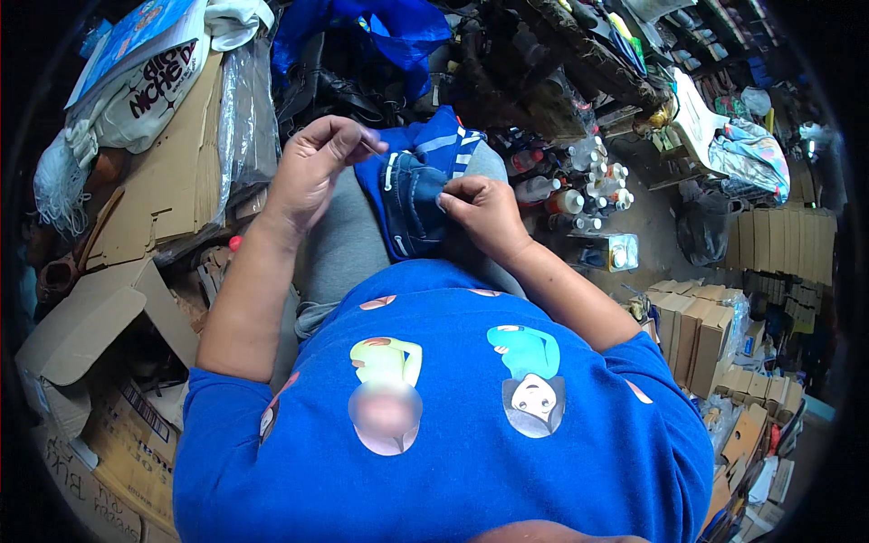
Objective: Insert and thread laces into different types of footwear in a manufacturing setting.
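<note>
A dark navy shoe upper (418,201) with pale stitching lies on my lap. White lace (392,170) is threaded along its left side, with another short piece lower down. My right hand (487,215) is closed, thumb and fingers pinching the right edge of the upper. Raised just beyond the upper's top left, my left hand (319,172) is closed in a pinch. Something thin shows at its fingertips, close to the lace, too small to make out. Under the upper, a blue cloth with white stripes (445,136) covers part of my grey trousers (337,231).
Several plastic bottles (579,190) stand on the floor at right, beside a clear square container (621,252). Flattened cardboard (172,172) leans at left, above an opened carton (95,335). Stacked cardboard pieces (692,330) lie at right. A blue plastic bag (398,36) is ahead.
</note>
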The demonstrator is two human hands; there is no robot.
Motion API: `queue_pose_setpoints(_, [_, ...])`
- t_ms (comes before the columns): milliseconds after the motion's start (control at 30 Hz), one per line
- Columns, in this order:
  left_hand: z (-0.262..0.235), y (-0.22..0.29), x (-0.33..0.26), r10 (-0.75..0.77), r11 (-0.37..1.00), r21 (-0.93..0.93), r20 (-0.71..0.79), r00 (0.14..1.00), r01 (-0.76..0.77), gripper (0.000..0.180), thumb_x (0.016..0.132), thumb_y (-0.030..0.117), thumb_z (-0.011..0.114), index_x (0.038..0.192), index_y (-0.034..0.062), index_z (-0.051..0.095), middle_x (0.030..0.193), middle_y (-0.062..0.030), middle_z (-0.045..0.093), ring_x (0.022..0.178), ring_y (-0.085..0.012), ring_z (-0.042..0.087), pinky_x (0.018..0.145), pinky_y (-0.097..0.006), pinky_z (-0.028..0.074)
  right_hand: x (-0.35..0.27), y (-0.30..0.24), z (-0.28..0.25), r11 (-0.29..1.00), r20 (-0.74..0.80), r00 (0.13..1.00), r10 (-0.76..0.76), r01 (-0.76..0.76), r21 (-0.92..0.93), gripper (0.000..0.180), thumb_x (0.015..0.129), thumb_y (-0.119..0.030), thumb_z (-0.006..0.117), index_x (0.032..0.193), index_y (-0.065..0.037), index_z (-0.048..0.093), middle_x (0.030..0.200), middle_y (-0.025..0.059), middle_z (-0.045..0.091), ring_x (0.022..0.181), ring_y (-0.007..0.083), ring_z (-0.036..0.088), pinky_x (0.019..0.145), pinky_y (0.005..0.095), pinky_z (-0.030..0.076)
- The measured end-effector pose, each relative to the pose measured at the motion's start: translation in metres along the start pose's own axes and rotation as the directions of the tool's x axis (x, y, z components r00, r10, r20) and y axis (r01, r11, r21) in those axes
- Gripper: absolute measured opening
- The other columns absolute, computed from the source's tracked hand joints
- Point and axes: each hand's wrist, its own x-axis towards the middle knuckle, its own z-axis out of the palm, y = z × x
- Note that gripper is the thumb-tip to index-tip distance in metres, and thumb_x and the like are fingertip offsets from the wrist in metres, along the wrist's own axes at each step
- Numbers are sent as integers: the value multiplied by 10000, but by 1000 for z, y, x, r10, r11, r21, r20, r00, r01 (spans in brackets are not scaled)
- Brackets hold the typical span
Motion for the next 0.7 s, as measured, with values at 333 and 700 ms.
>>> queue_pose_setpoints(333, [3,-28,22,-100,933,-345,18,995,100,172,990,266,497,884,134,524,618,38,353,530,-74,345,577,-253,365,-18,12,-38,662,222,837,-501,535,-525,54,745,-147,695,792,-123,688,776,62,636,826,281,593,886,391,369])
queue_pose_setpoints(700, [18,-25,22,28,897,-441,117,993,27,258,997,282,463,1086,67,572,720,-34,557,966,-282,648,906,-426,490,26,-5,-3,464,9,979,-204,89,881,190,989,-254,501,1027,-70,481,957,140,660,865,229,662,824,347,505])
